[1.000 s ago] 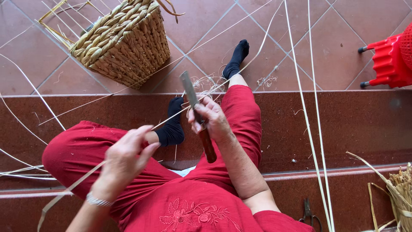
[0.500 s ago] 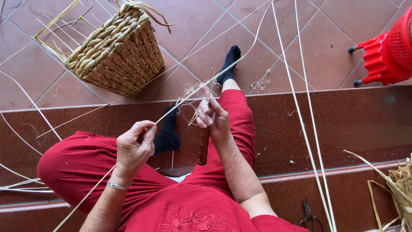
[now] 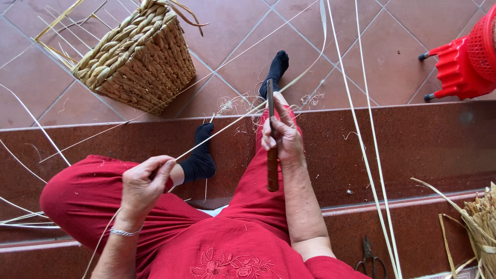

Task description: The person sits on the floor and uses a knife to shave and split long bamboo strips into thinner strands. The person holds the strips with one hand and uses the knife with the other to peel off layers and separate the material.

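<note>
My left hand (image 3: pixel 143 186) pinches a long thin pale reed strip (image 3: pixel 227 127) above my red-trousered left thigh. The strip runs up and right across my lap, past my right hand, toward the top of the view. My right hand (image 3: pixel 281 138) is closed around a knife with a dark wooden handle (image 3: pixel 272 170); its narrow blade (image 3: pixel 269 98) points away from me and meets the strip over my right knee. Fine pale shavings (image 3: pixel 237 106) lie on the step edge by my feet in black socks.
A woven straw basket (image 3: pixel 137 59) lies tilted on the tiled floor at upper left. Long reed strips (image 3: pixel 364 139) cross the floor on the right. A red plastic stool (image 3: pixel 462 62) stands at far right. Scissors (image 3: pixel 368 256) and a straw bundle (image 3: pixel 483 222) lie at lower right.
My left hand drew the strip toward me and lower left. The knife swung from slanting across my knee to pointing straight away, blade against the strip.
</note>
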